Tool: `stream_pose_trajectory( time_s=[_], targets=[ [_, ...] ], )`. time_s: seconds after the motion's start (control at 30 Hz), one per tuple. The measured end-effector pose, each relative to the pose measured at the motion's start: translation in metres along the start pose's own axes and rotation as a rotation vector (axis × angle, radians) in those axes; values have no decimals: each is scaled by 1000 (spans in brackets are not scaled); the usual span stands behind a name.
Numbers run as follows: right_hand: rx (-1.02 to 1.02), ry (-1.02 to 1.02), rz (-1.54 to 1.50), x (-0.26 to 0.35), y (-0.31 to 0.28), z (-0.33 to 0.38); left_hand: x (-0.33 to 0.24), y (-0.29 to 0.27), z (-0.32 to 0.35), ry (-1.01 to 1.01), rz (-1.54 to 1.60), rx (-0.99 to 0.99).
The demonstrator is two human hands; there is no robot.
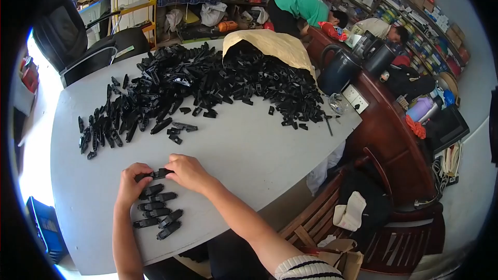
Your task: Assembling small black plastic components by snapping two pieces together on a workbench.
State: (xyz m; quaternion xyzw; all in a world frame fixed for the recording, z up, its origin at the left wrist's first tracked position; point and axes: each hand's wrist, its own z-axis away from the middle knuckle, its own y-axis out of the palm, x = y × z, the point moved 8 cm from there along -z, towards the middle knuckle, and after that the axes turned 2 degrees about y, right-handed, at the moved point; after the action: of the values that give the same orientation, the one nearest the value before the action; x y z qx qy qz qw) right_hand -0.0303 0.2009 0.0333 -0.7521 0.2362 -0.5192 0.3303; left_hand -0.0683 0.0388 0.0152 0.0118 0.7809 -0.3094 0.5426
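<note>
Between my two hands, close above the near part of the table (228, 145), is a small black plastic clip-like part (158, 173). My left hand (136, 179) pinches its left end, and my right hand (188, 172) grips its right end with the fingers closed. The fingers hide both ends of the part. Just below my hands lies a small group of similar black parts (155, 211), several of them roughly in rows. A large heap of loose black plastic pieces (171, 80) spreads across the far side of the table.
A tan sack (270, 46) lies open at the far edge, spilling pieces. To its right stand a dark kettle (340, 70) and a white power socket (356, 98). A wooden bench (311, 218) is at the right. Two people bend down near the shelves behind, one in a green shirt (301, 6).
</note>
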Motion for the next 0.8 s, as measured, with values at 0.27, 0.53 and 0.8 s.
stream_pose_trajectory(
  time_s=[0.27, 0.53, 0.8],
  targets=[
    [-18, 8, 57, -3, -2, 2, 5, 2, -2, -17, 59, 1],
    [-25, -42, -37, -11, 6, 0, 6, 3, -2, -33, 58, 5],
    [-97, -80, -51, 0, 11, -4, 11, 1, -1, -61, 66, -25]
  ],
)
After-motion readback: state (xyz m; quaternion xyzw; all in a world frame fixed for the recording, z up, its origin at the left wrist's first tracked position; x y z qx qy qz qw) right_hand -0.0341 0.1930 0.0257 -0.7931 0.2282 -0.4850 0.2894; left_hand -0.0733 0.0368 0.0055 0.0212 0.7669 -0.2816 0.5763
